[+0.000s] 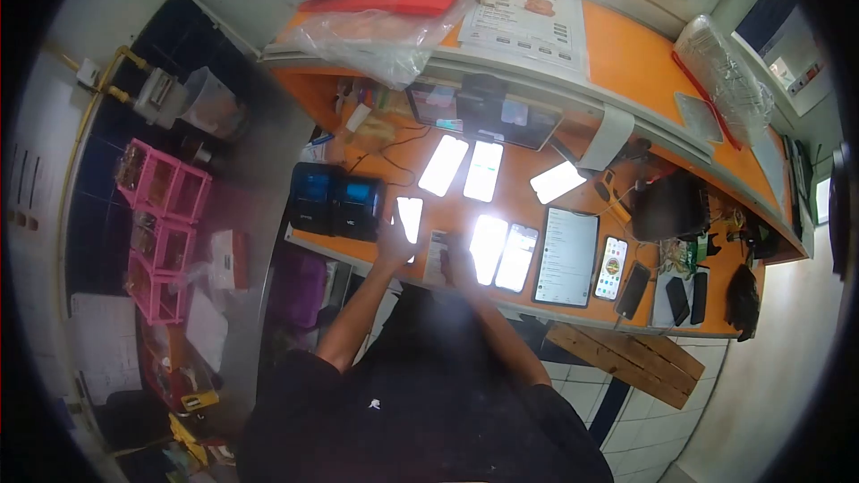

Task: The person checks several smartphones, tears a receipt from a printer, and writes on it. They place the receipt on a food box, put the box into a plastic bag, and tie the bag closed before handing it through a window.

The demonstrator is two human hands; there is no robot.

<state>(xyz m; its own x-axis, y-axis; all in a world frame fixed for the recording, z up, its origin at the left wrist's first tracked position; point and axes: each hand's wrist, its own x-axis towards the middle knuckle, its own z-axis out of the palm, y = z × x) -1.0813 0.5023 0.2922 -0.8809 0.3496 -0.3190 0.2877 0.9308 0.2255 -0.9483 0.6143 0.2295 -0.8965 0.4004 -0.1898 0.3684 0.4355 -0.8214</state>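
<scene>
My left hand [391,243] is closed around a lit phone [411,217] at the desk's front left. My right hand [460,261] is beside a white phone [488,249] with a glaring screen; its fingers are too blurred to read. A printed slip [438,255] lies between my two hands. Another lit phone [517,258] stands to the right of the glaring one. Two more bright phones [444,165] [483,172] lie behind my hands, and a third phone [556,182] is tilted farther right.
The orange desk [403,156] also bears black card machines [336,202] at left, a large tablet [566,257], a phone with icons [611,267], a dark phone [633,291] and cables at right. Pink baskets [161,246] stand far left. A wooden stool [626,362] is below the desk.
</scene>
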